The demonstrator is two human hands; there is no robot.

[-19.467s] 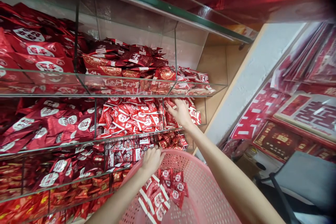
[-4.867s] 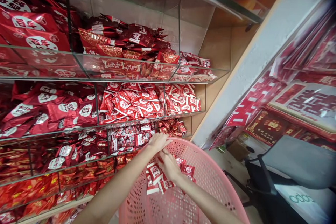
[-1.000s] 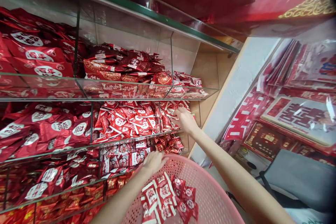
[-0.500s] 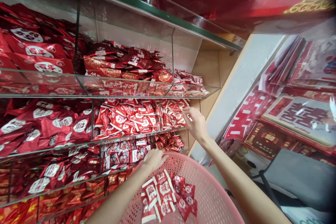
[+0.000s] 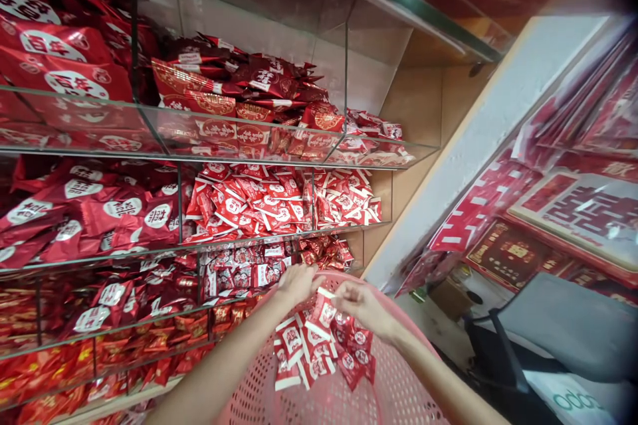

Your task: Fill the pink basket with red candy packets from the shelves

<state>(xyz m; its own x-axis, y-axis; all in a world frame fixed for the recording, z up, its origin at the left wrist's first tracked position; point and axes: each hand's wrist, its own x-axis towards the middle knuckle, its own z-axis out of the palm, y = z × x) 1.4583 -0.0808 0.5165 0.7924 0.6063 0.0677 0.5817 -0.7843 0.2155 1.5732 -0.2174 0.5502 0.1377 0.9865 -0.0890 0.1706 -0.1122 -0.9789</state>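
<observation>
Red-and-white packet [image 5: 323,311]: held above pink basket [image 5: 399,385], near far rim; pinched at upper edge by right hand [image 5: 363,305], fingertips clamped on it. Left hand [image 5: 296,284]: fingers curled tight over basket's far rim. Loose packets [image 5: 319,352]: heaped in basket, just beneath held one. Glass shelves [image 5: 279,158]: behind basket, compartments full of red packets. Grey chair [image 5: 573,332]: right, well apart.

Red-and-white sachets [image 5: 304,345] in a pink perforated basket [image 5: 399,385]
</observation>
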